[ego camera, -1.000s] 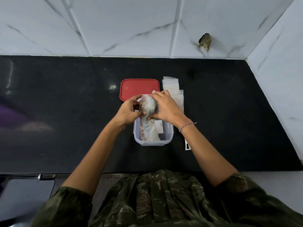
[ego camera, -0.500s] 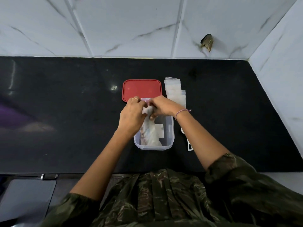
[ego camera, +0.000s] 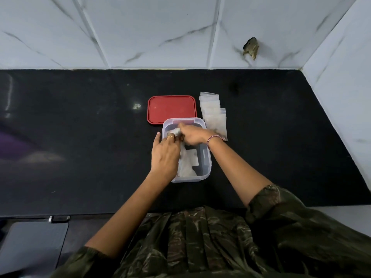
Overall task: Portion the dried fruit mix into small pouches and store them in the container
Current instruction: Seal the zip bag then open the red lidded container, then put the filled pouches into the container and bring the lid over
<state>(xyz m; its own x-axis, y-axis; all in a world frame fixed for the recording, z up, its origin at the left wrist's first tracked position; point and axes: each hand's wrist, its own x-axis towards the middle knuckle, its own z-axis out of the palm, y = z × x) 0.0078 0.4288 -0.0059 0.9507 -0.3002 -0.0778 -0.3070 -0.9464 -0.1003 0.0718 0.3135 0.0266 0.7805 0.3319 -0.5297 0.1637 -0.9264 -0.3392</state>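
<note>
Clear container sits mid-worktop, nearer the front edge than the back. Inside, along its left wall, lies the bag of dried fruit mix, cloudy plastic; contents barely readable, a few dark bits near the neck.

Right hand reaches in over the right rim, fingers pinching the bag's bunched white top. Left hand comes over the left wall, ringed fingers curled onto the same neck, thumb outside the wall. Its fingertips are hidden under the right hand.

Flat white piece lies in the container beside the bag; pouch or label, cannot tell.

Red lid lies flat behind the container toward the back edge, its near edge hidden by the container's far rim. Stack of empty pouches is just right of the lid; its near end is cut off by the right wrist and bracelet.
</note>
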